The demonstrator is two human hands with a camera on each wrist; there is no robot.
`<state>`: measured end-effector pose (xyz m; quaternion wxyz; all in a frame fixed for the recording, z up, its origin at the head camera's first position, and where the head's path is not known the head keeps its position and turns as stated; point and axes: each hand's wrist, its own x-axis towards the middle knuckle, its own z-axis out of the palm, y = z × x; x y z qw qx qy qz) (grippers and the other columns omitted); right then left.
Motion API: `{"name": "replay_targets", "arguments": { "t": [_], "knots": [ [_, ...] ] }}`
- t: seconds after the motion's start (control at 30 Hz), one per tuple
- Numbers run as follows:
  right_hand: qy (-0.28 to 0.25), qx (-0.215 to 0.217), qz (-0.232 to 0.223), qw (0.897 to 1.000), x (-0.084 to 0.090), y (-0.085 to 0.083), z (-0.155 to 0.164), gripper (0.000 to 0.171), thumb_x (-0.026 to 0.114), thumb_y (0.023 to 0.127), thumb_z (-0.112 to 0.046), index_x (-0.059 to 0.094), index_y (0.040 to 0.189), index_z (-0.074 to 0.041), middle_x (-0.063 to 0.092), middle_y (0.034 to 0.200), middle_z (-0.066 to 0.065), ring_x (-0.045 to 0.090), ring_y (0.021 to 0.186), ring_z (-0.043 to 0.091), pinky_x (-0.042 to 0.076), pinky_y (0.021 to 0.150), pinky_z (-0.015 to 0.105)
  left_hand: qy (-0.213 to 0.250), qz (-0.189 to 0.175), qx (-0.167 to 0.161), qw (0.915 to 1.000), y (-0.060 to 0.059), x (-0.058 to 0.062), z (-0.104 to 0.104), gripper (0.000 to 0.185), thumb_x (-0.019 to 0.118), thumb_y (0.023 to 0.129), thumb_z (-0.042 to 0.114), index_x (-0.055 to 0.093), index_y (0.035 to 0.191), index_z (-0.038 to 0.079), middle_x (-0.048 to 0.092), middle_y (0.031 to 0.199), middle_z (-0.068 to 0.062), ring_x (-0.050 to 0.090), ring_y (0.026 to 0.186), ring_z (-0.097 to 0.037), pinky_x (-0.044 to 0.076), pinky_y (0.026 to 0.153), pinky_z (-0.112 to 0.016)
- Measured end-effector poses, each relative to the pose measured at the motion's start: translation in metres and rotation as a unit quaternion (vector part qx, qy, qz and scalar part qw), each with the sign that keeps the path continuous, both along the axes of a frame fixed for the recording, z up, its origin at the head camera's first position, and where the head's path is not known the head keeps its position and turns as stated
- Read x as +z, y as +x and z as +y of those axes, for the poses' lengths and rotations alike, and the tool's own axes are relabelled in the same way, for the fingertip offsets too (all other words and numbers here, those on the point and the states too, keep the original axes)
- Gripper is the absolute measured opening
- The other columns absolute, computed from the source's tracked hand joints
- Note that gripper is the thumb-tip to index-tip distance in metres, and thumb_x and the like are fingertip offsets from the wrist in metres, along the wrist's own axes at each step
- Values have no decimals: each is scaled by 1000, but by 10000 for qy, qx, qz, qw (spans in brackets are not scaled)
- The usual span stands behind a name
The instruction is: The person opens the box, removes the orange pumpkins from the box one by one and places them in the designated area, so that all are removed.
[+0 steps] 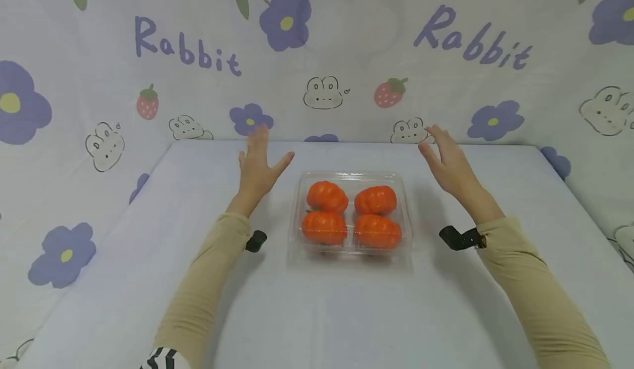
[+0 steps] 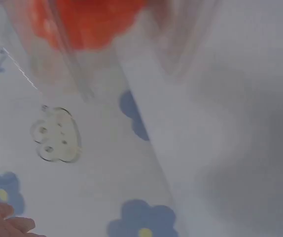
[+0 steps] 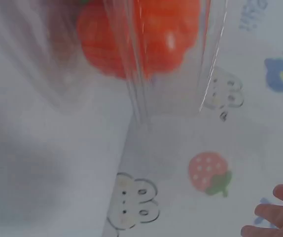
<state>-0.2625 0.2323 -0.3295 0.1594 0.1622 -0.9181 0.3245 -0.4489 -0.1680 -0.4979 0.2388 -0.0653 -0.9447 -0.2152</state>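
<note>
A clear plastic clamshell box point(image 1: 350, 177) sits on the white table, holding several orange pumpkin-shaped pieces point(image 1: 324, 228) in two rows. To its left my left hand point(image 1: 257, 171) hovers with straight fingers and the thumb spread toward the box, holding nothing. My right hand point(image 1: 449, 168) is raised on the other side, fingers extended and apart from the box. In the left wrist view the box wall point(image 2: 72, 59) and an orange piece point(image 2: 92, 24) show at the top. The right wrist view shows the box side point(image 3: 131, 84) with orange pieces point(image 3: 166, 39) behind it.
The white table point(image 1: 342, 314) ends at a back edge against a cloth backdrop point(image 1: 346, 44) printed with flowers, rabbits and strawberries. Small black wrist cameras point(image 1: 462, 239) jut inward from both cuffs, beside the box.
</note>
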Motion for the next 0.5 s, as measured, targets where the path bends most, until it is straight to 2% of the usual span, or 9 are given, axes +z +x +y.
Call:
{"name": "replay_targets", "arguments": {
  "t": [0.07, 0.1, 0.17, 0.2, 0.27, 0.37, 0.43, 0.5],
  "knots": [
    [-143, 136, 217, 9996, 0, 13, -3, 53, 33, 83, -35, 21, 124, -3, 18, 127, 13, 10, 115, 21, 8, 92, 35, 270, 413, -268, 9984, 0, -17, -1, 100, 49, 49, 68, 1, 126, 26, -4, 128, 13, -6, 114, -11, -9, 83, -51],
    [-218, 216, 309, 9991, -1, 19, -5, 52, 34, 83, -33, 21, 125, -4, 19, 127, 11, 12, 115, 19, 9, 92, 34, 445, 530, -488, 9964, 6, -21, 0, 101, 52, 48, 66, 3, 127, 25, -2, 129, 13, -3, 115, -10, -4, 86, -48],
    [-315, 350, 470, 9978, -4, 31, -9, 52, 37, 83, -32, 20, 125, -6, 20, 127, 8, 15, 114, 17, 11, 92, 32, 715, 655, -930, 9909, 25, -24, 2, 103, 59, 47, 60, 5, 127, 23, 3, 129, 12, 5, 115, -8, 5, 91, -39],
    [-387, 437, 526, 9969, -7, 36, -11, 52, 38, 83, -30, 20, 125, -7, 20, 127, 8, 16, 114, 16, 12, 92, 31, 837, 713, -1138, 9874, 39, -22, 4, 103, 61, 47, 58, 6, 127, 22, 5, 129, 11, 8, 114, -7, 8, 91, -34],
    [-472, 585, 605, 9953, -13, 46, -14, 51, 40, 82, -28, 21, 125, -8, 21, 127, 7, 17, 113, 16, 13, 91, 31, 1212, 777, -1714, 9746, 70, -12, 9, 108, 68, 44, 49, 7, 128, 19, 8, 130, 7, 11, 114, -9, 12, 91, -30],
    [-624, 762, 678, 9928, -24, 58, -18, 51, 44, 81, -23, 22, 125, -9, 23, 126, 7, 19, 113, 17, 14, 91, 31, 1580, 951, -2346, 9544, 115, 7, 20, 111, 73, 40, 41, 11, 128, 15, 13, 130, 1, 14, 115, -16, 16, 90, -32],
    [-695, 834, 742, 9913, -33, 64, -21, 52, 46, 80, -22, 23, 125, -9, 24, 126, 8, 20, 113, 18, 15, 91, 31, 1840, 948, -2671, 9412, 137, 14, 24, 110, 75, 40, 36, 12, 127, 13, 14, 130, -1, 14, 115, -19, 16, 90, -37],
    [-722, 954, 853, 9892, -44, 67, -25, 54, 48, 79, -22, 24, 124, -7, 25, 125, 9, 21, 112, 20, 16, 90, 33, 1863, 954, -2827, 9361, 152, 15, 25, 108, 75, 41, 35, 14, 127, 12, 16, 129, -2, 15, 114, -21, 16, 89, -39]
  ]
}}
